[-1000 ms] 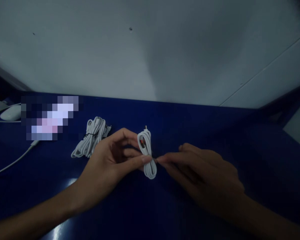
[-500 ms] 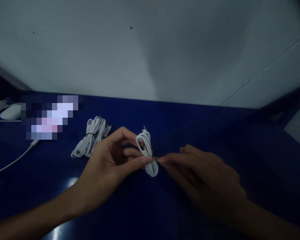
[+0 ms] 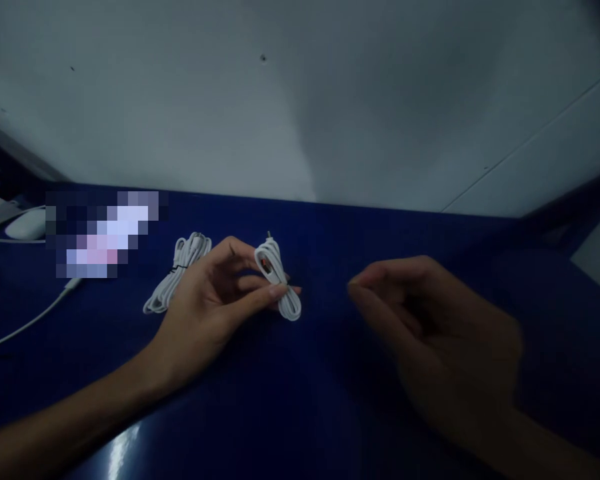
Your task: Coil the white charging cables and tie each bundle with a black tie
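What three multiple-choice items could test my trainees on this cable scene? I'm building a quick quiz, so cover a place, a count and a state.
1. Where does the tied cable bundle lie?
A. To the left of the left hand
B. Under the right hand
C. Against the wall

2. How many white coiled bundles are in view?
A. One
B. Two
C. Four

3. How is the small coiled cable held?
A. Pinched by the left hand
B. Pinched by both hands
C. Lying free on the table

Key: 1 A, it rests on the blue table beyond the left hand. 2 B, one lying, one held. 3 A, the left fingers close on it while the right hand is apart, empty.
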Demonstrator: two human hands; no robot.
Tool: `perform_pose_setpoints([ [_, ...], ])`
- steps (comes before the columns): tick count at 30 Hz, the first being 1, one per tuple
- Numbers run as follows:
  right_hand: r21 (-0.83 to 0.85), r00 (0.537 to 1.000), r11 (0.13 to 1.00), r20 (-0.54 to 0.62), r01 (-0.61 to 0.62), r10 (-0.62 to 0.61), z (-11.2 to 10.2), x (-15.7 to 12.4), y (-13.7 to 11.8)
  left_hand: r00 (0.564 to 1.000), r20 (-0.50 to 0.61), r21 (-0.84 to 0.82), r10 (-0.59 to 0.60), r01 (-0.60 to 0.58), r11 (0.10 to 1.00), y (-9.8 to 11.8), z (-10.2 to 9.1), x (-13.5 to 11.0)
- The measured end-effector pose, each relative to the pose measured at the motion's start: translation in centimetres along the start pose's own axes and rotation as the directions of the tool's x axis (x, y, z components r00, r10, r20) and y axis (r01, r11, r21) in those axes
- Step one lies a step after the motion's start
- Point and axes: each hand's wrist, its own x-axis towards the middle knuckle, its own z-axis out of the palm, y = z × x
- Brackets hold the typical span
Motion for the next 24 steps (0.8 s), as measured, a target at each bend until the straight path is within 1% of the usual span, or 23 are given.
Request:
perform_pose_setpoints([
  [4, 0.105, 0.984, 0.992, 0.17, -0.069, 0.051, 0.8, 0.3, 0.7, 0.998, 0.061, -0.031, -0.013, 0.015, 0.999, 0.1, 0.2, -0.3],
  [6, 0.136, 0.972, 0.986, 0.227, -0.098, 0.065, 1.1, 0.3, 0.8, 0.997, 0.072, -0.046, -0.005, 0.008, 0.999, 0.3, 0.2, -0.5],
  [8, 0.153, 0.964, 0.983, 0.259, -0.106, 0.063, 1.2, 0.3, 0.9, 0.997, 0.081, -0.059, -0.001, 0.006, 0.998, 0.4, 0.3, -0.5],
  [15, 0.154, 0.951, 0.979, 0.296, -0.135, 0.085, 1.0, 0.4, 0.9, 0.993, 0.112, -0.047, -0.05, 0.055, 0.997, 0.4, 0.3, -0.4],
  [20, 0.178, 0.956, 0.975, 0.283, -0.129, 0.075, 1.0, 0.4, 0.8, 0.986, 0.152, -0.109, -0.063, 0.081, 0.991, 0.1, 0.2, -0.3],
  [24, 0.209, 0.949, 0.958, 0.288, -0.195, 0.13, 0.9, 0.2, 0.5, 0.978, 0.189, -0.135, -0.093, 0.12, 0.984, -0.1, 0.1, -0.4],
])
